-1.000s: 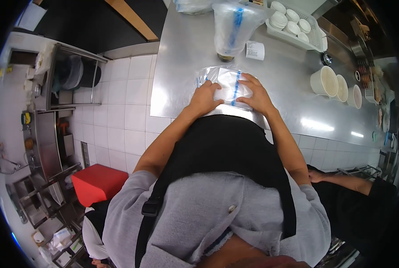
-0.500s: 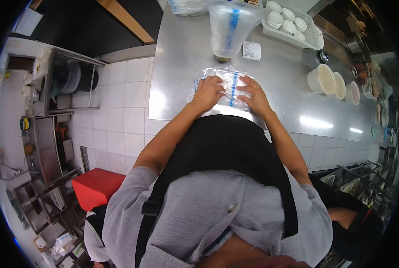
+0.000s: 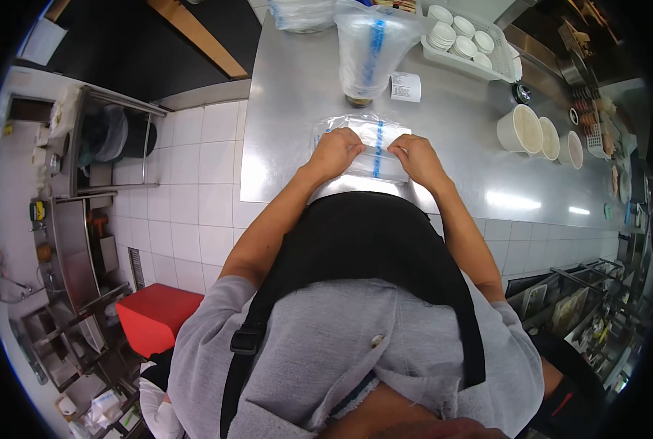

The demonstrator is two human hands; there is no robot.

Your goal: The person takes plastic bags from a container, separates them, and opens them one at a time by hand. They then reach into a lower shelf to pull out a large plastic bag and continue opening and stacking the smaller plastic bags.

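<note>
A clear plastic bag [image 3: 374, 157] with a blue printed stripe lies flat on the steel table, close to my apron. My left hand [image 3: 336, 152] pinches its left part, thumb and fingertips together. On the right side of the stripe, my right hand [image 3: 418, 156] is closed in a pinch on the same bag, fingers curled. Just beyond stands a tall filled plastic bag [image 3: 376, 47] with the same blue stripe; the base of a jar or can [image 3: 358, 101] shows under it. A printed paper slip [image 3: 405, 87] lies beside that.
A white basket [image 3: 473, 67] of stacked small white cups stands at the far right. Several white tubs [image 3: 519, 130] line the table's right side. More plastic bags [image 3: 302, 14] are at the back left. A red box [image 3: 154, 314] is on the floor at left; people stand behind me.
My fingers, spread over the bag before, have closed into pinches on it. The bag looks flatter and smoother. The view has shifted slightly.
</note>
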